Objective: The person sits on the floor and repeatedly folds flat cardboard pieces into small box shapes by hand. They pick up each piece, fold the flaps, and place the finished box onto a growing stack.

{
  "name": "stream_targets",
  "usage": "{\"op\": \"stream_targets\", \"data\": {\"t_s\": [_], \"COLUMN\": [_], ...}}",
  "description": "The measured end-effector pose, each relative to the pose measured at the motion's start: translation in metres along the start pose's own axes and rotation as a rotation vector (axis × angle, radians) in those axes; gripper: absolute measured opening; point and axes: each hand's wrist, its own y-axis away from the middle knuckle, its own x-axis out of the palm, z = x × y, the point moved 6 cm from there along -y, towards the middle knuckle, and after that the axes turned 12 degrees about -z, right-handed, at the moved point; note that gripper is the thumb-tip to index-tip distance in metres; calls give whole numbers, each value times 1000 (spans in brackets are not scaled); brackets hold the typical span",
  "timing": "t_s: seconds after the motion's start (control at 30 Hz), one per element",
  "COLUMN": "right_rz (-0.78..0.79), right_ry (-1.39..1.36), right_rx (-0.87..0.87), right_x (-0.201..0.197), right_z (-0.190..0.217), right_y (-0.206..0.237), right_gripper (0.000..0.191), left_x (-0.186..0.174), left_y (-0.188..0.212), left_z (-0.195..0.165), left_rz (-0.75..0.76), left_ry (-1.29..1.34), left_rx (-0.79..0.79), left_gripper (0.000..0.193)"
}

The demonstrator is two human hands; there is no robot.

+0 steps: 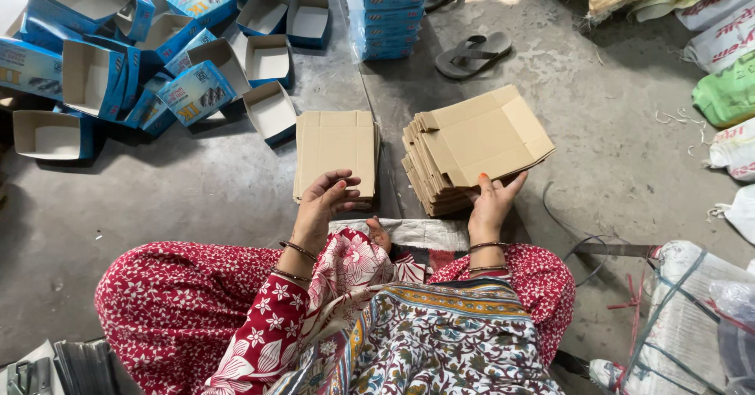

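left hand [326, 198] raised, fingers curled, right hand [491, 198] reaching forward, fingers spread
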Motion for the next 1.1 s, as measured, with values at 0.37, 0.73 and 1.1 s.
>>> {"op": "stream_targets", "data": {"t_s": [0.37,0.73,1.1], "right_rz": [27,930,1000], "right_ry": [585,896,865], "right_rx": [-354,-590,-392], "right_x": [15,103,128], "right_z": [71,-46,-90], "right_y": [40,141,140], "right_gripper": [96,66,80], "left_x": [-42,-71,-74], "left_y": [-25,-83,-108], "left_z": [19,14,11], "left_rz": [-126,-383,-472], "left_ry": [-212,-1171,-1416], "left_rx": [-21,370,297], "left_gripper": [27,51,83]}}
